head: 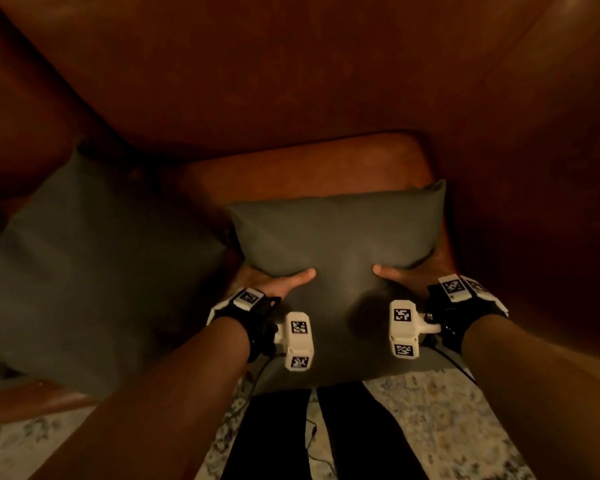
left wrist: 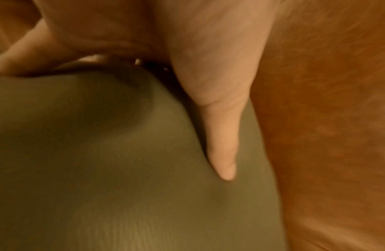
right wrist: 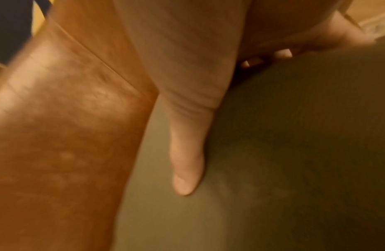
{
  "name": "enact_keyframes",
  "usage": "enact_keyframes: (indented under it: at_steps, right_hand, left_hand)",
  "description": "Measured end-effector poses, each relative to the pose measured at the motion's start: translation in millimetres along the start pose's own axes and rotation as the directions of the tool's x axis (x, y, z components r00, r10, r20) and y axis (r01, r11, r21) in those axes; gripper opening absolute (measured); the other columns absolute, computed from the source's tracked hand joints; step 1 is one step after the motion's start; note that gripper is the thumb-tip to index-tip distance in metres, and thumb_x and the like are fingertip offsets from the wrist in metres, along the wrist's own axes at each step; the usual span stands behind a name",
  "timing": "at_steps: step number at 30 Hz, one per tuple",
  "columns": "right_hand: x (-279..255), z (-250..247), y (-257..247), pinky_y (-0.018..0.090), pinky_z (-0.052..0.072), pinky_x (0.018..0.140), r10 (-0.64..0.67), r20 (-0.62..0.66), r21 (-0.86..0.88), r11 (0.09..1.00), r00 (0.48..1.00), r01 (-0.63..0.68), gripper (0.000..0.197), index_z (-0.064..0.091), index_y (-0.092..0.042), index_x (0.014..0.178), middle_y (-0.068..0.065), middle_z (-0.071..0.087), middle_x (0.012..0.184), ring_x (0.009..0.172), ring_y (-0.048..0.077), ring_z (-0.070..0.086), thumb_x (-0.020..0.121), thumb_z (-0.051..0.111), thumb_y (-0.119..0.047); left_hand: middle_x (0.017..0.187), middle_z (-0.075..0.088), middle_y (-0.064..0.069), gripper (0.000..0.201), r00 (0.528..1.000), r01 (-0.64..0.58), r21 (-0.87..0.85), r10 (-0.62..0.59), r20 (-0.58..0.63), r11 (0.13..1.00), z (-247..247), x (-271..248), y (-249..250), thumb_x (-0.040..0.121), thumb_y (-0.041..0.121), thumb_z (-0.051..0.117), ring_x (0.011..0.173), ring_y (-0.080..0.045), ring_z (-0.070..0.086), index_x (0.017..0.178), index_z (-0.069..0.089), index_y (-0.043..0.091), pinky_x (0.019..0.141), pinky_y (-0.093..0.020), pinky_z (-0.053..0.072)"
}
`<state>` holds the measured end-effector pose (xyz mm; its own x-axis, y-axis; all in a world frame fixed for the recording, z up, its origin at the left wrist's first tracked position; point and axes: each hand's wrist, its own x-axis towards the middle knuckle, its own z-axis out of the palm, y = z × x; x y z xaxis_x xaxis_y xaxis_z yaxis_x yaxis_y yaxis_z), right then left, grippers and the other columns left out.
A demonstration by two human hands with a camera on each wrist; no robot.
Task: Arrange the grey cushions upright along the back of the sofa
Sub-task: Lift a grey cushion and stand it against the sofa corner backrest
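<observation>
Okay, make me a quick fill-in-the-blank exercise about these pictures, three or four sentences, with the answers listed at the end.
1. Both hands grip one grey cushion, the left hand on its left side and the right hand on its ____ side.
2. The sofa is covered in ____ leather.
3. A second grey cushion lies to the ____ of the held one.
4. On top of the held cushion, each hand shows only its ____.

Missing words: right; brown; left; thumb
</observation>
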<state>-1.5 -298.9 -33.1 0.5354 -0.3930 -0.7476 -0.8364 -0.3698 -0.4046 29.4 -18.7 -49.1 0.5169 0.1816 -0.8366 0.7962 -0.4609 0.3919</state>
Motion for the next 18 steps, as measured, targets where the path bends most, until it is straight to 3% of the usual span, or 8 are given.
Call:
enact_keyframes:
  at_steps: [3, 5, 7, 9, 12, 14, 16, 18]
  right_hand:
    - [-15.0, -9.3, -12.1, 0.054, 0.035, 0.121, -0.061, -0.024, 0.039, 0.997, 0.998, 0.062, 0.161, 0.008, -0.049, 0.155, -0.006, 0.034, 0.164, 0.148, 0.025, 0.04, 0.02, 0.091, -0.078]
    - [-25.8, -16.9, -20.6, 0.047, 0.036, 0.12, -0.063, -0.024, 0.127, 0.99, 0.998, 0.066, 0.158, 0.017, -0.034, 0.16, -0.006, 0.043, 0.156, 0.143, 0.024, 0.045, 0.028, 0.099, -0.064]
    - [-37.2, -27.7, -34.0, 0.043, 0.039, 0.118, -0.071, -0.05, 0.196, 0.977, 0.996, 0.08, 0.144, 0.026, -0.019, 0.158, -0.001, 0.048, 0.152, 0.139, 0.026, 0.049, 0.038, 0.101, -0.047]
    - [-44.0, -38.8, -49.2, 0.047, 0.042, 0.117, -0.125, -0.131, 0.243, 0.958, 0.983, 0.154, 0.138, 0.027, -0.02, 0.158, 0.003, 0.051, 0.151, 0.136, 0.026, 0.053, 0.043, 0.099, -0.044]
    - [-44.9, -50.1, -80.5, 0.037, 0.041, 0.114, -0.254, -0.266, 0.324, 0.885, 0.93, 0.334, 0.131, 0.019, -0.027, 0.16, -0.008, 0.048, 0.148, 0.13, 0.015, 0.05, 0.057, 0.1, -0.03]
    - [-33.4, -50.4, -101.5, 0.032, 0.038, 0.115, -0.357, -0.325, 0.352, 0.814, 0.875, 0.463, 0.134, 0.01, -0.031, 0.163, -0.012, 0.039, 0.154, 0.136, 0.009, 0.045, 0.063, 0.098, -0.02]
    - [-10.7, -41.8, -117.4, 0.034, 0.036, 0.12, -0.416, -0.283, 0.393, 0.772, 0.864, 0.5, 0.139, -0.003, -0.031, 0.163, -0.004, 0.029, 0.166, 0.146, 0.007, 0.038, 0.068, 0.095, -0.011]
    - [10.6, -33.3, -131.6, 0.039, 0.035, 0.123, -0.411, -0.222, 0.446, 0.764, 0.884, 0.467, 0.143, -0.008, -0.029, 0.163, 0.001, 0.026, 0.17, 0.149, 0.008, 0.035, 0.066, 0.096, -0.017]
  left_hand:
    - [0.119, 0.069, 0.024, 0.112, 0.997, -0.074, -0.042, 0.075, 0.024, 0.996, 2.9, 4.0, -3.4, 0.014, 0.078, 0.085, 0.116, -0.01, 0.065, 0.119, 0.062, 0.047, 0.102, -0.038, 0.05]
    - [0.117, 0.069, 0.021, 0.114, 0.994, -0.101, -0.073, 0.104, 0.037, 0.992, -0.8, -12.7, 9.6, 0.012, 0.078, 0.085, 0.113, -0.011, 0.066, 0.117, 0.063, 0.041, 0.101, -0.039, 0.051]
    - [0.121, 0.065, 0.019, 0.119, 0.988, -0.155, -0.088, 0.156, 0.013, 0.984, -9.3, -26.8, 28.3, 0.01, 0.078, 0.085, 0.113, -0.01, 0.063, 0.119, 0.052, 0.042, 0.104, -0.038, 0.049]
    - [0.124, 0.063, 0.016, 0.117, 0.966, -0.254, -0.171, 0.257, -0.01, 0.952, -18.3, -33.1, 47.7, 0.022, 0.066, 0.093, 0.115, -0.009, 0.062, 0.124, 0.04, 0.041, 0.106, -0.038, 0.047]
    - [0.131, 0.059, 0.006, 0.116, 0.897, -0.442, -0.21, 0.426, -0.118, 0.872, -41.1, -37.7, 85.6, 0.045, 0.03, 0.098, 0.118, -0.011, 0.058, 0.141, 0.033, 0.025, 0.107, -0.032, 0.043]
    - [0.139, 0.053, 0.003, 0.119, 0.831, -0.552, -0.164, 0.521, -0.195, 0.818, -59.9, -25.6, 103.8, 0.049, 0.024, 0.097, 0.126, -0.012, 0.054, 0.146, 0.029, 0.021, 0.111, -0.033, 0.041]
    - [0.148, 0.045, 0.002, 0.126, 0.777, -0.617, -0.117, 0.58, -0.244, 0.778, -74.5, -8.6, 114.2, 0.048, 0.028, 0.096, 0.135, -0.012, 0.046, 0.151, 0.023, 0.02, 0.114, -0.035, 0.037]
    - [0.153, 0.039, -0.001, 0.129, 0.787, -0.605, -0.13, 0.565, -0.246, 0.786, -81.7, 8.6, 120.6, 0.05, 0.022, 0.096, 0.139, -0.014, 0.042, 0.153, 0.019, 0.015, 0.116, -0.037, 0.037]
